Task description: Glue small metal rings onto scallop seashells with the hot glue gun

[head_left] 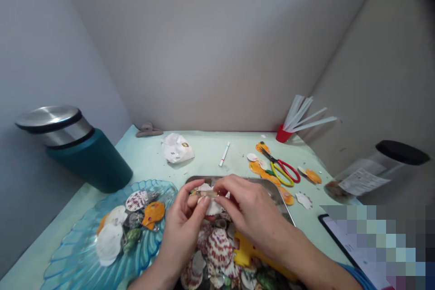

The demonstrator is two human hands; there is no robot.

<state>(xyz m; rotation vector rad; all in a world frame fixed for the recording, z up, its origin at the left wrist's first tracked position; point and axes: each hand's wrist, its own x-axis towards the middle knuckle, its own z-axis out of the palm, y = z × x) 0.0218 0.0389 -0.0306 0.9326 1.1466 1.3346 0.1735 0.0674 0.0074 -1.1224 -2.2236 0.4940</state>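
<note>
Above a metal tray (268, 183) heaped with seashells, my two hands meet with fingers bent inward. My left hand (185, 219) pinches a small pale shell (211, 194) between thumb and fingers. From the other side, my right hand (249, 208) grips the same piece with thumb and forefinger; its outline is partly hidden by the fingertips. Below them lies a red-and-white striped scallop shell (219, 247) among several others. Under my right wrist is a yellow plastic object (243, 251), mostly covered by the arm.
A blue scalloped glass plate (144, 253) of shells lies left, below a teal bottle (90, 158). Scissors (285, 172) rest on orange shells at right. Behind are crumpled white packaging (177, 148), a white stick (224, 154) and a red cup (283, 134) of glue sticks. A clear jar (365, 181) and tablet (353, 244) stand right.
</note>
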